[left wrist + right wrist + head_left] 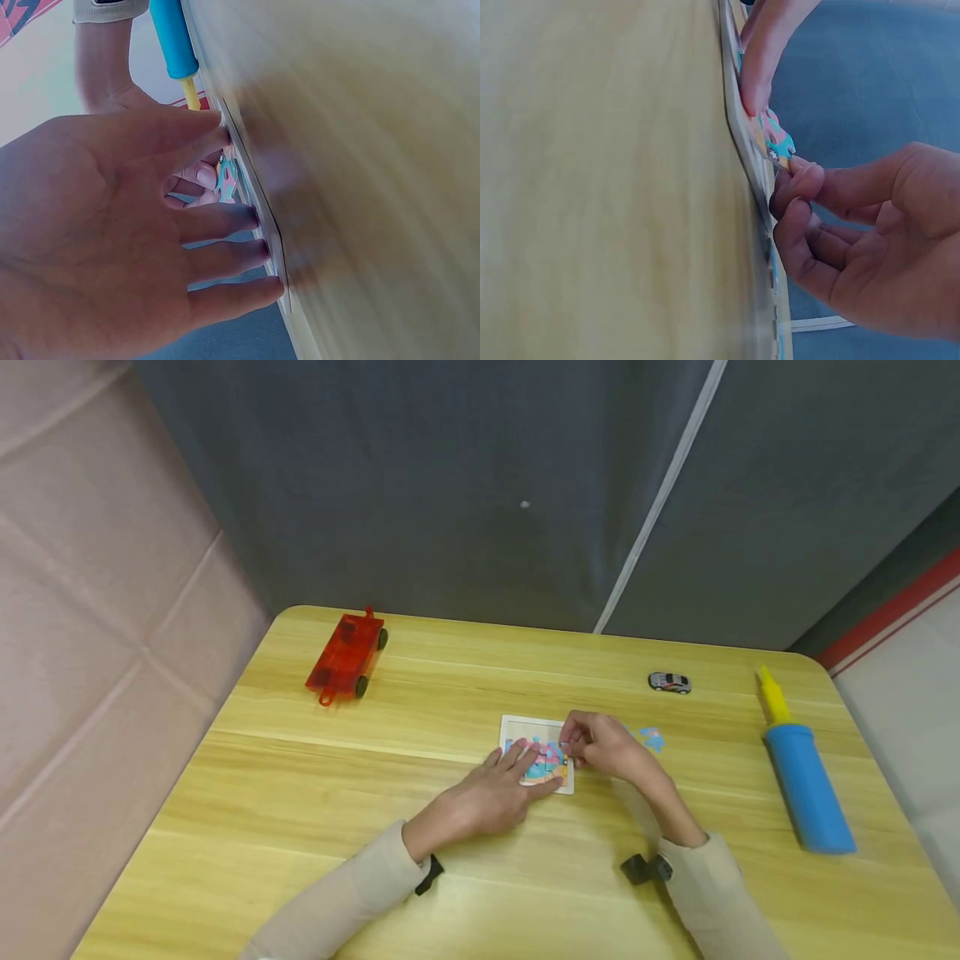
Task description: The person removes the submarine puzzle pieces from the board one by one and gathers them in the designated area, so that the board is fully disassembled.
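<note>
A small jigsaw puzzle tray (534, 722) with a pale frame lies on the table, partly filled with pink, blue and teal pieces. My left hand (487, 797) rests on it with the fingers spread and fairly straight, covering part of the picture. At the tray's right side, my right hand (607, 747) pinches a puzzle piece (778, 135) between thumb and fingers. In the right wrist view this pink, teal and orange piece stands tilted up from the tray. Right of that hand lies a loose blue puzzle piece (652, 739), with more blue partly hidden beside the hand.
On the wooden table (300, 827), a translucent red toy cart (347, 653) stands at the back left. A small silver toy car (669, 682) is at the back right. A blue hand pump (808, 789) with a yellow nozzle lies near the right edge. A dark grey partition (420, 510) rises behind.
</note>
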{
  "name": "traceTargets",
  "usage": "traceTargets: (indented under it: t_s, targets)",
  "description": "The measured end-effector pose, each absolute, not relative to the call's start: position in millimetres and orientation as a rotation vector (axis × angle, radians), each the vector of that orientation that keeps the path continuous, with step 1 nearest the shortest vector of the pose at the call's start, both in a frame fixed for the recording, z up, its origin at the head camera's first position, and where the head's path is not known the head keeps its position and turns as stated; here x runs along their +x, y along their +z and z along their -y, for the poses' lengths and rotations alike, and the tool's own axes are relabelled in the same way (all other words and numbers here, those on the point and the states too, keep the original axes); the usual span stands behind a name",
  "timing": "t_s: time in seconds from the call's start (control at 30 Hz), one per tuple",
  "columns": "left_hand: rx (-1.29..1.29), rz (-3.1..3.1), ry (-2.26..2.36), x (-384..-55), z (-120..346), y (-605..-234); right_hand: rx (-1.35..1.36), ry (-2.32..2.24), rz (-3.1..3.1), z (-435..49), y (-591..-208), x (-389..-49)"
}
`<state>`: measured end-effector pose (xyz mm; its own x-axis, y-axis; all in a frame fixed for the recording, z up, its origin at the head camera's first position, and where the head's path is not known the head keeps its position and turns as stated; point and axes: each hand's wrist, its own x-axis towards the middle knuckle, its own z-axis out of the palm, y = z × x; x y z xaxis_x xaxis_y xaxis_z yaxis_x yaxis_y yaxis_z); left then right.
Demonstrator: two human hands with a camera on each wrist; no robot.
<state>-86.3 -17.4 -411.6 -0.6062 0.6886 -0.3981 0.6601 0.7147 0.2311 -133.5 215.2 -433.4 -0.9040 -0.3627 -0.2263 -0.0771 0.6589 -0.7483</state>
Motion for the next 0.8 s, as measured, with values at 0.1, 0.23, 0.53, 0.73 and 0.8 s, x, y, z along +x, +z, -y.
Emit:
traceTargets:
  t_s: [0.1, 0.23, 0.53, 0.73, 0.8]
  targets:
    - [1.048, -2.467, 0.059, -86.5, 16.4, -411.4, -0.343, -1.136, -2.53, -217.4, -434.3, -133.3]
    - [1.061, -2.478, 0.024, -87.5, 14.5, -413.3, -0.324, -1.118, -2.592, -222.1, -431.4, -132.6]
    - [1.076, -2.486, 0.025, -88.2, 14.1, -414.6, -0.365, -1.103, -2.481, -287.5, -402.8, -127.6]
    - [1.067, -2.48, 0.065, -88.2, 17.6, -413.2, -0.321, -0.935, -2.432, -323.0, -394.8, -124.3]
    - [1.066, -2.48, 0.085, -88.1, 18.1, -414.1, -0.291, -0.887, -2.43, -326.8, -394.7, -124.3]
